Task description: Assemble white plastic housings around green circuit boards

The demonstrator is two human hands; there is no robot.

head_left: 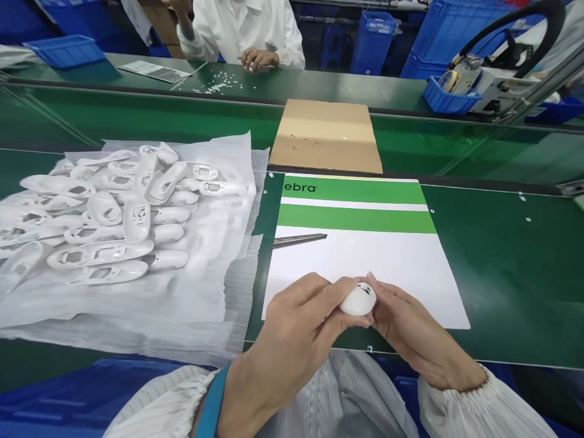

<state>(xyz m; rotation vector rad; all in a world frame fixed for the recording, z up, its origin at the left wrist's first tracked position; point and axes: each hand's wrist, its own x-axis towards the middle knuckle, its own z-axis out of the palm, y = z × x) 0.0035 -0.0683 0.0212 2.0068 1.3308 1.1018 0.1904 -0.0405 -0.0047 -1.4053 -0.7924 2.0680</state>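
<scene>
Where the view begins at 9 o'clock, a heap of white moulded plastic shells [109, 219] lies on a crumpled sheet of white foam wrap [137, 304], which is spread over the green surface [511, 267]. Toward 10 o'clock, a blue plastic tray [64, 52] sits at the far end of a second green surface [292, 85]. Nearer 12 o'clock, a co-worker's hand [258, 59] hovers just beside a scatter of small white bits [216, 85], and a sheet of brown cardboard [325, 137] lies on the nearer surface. Just below the cardboard is a printed white sheet [365, 267] with two green bands and the letters "ebra". At 7 o'clock, the person's left hand [292, 322], with a blue wristband [210, 401] above it, curls around a white oval piece [358, 299] that has dark markings on its face. This piece sits at about 6 o'clock, held above the lower part of the printed sheet. The right hand [410, 322], at 5 o'clock, grasps the piece from the other side, so both hands close on it. At 2 o'clock, a grey machine [502, 79] with a black hose [511, 30] stands behind a blue crate [449, 97].
</scene>
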